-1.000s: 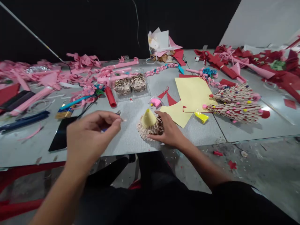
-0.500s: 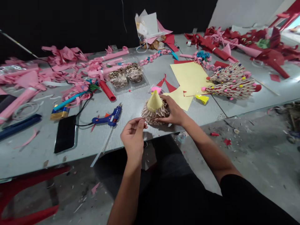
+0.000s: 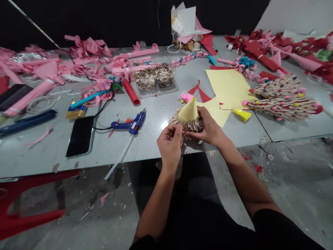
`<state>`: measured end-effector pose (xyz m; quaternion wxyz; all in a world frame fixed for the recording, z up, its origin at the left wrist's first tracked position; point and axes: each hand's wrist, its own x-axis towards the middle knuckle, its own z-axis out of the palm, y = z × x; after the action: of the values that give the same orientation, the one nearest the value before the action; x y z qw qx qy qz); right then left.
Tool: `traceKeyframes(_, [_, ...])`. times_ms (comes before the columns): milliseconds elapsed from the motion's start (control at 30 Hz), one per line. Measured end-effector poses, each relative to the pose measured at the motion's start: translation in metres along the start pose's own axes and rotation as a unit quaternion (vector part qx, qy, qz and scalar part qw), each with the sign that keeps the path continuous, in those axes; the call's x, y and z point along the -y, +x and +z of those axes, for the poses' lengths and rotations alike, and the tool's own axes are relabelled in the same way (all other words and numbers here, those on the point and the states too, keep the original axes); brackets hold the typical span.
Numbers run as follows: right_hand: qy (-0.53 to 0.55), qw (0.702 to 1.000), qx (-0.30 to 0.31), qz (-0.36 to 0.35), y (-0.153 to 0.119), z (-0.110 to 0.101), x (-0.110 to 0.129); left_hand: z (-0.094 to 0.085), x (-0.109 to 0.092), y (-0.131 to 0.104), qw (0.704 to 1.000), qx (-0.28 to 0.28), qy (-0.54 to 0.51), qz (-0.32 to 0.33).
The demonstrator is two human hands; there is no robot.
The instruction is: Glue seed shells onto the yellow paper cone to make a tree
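A pale yellow paper cone [image 3: 188,111] stands near the table's front edge, its lower part covered with overlapping beige, shell-like pieces and its tip bare. My right hand [image 3: 210,129] is wrapped round the cone's right side, thumb at the front and fingers behind. Thumb and forefinger of my left hand [image 3: 170,146] are pinched together at the cone's front left; whatever lies between them is too small to make out. To the left a blue glue gun [image 3: 131,125] lies on its side, a clear glue stick [image 3: 121,156] sticking out over the table edge.
Behind the cone is a clear plastic tray [image 3: 170,91] of beige pieces. Yellow paper sheets [image 3: 229,85] and two decorated cones [image 3: 286,104] lie to the right. A phone [image 3: 80,136] and a blue stapler-like tool [image 3: 28,122] lie left. Pink paper scraps [image 3: 88,48] line the back.
My left hand has moved in from beside the cone to its front, fingertips against the beige pieces. My right hand keeps its hold. The view has shifted left.
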<state>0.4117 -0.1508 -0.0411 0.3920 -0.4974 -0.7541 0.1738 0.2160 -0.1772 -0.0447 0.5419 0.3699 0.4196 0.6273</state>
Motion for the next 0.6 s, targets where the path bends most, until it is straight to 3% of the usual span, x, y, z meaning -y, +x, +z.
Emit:
traceKeyframes(300, [-0.013, 1.0, -0.002, -0.011, -0.001, 0.002, 0.006, 0.0, -0.013, -0.003, 0.998, -0.021, 0.052, -0.007])
traceKeyframes(600, [-0.015, 1.0, 0.006, -0.023, 0.001, 0.004, 0.004, 0.004, -0.014, -0.006, 0.996, -0.018, 0.086, 0.01])
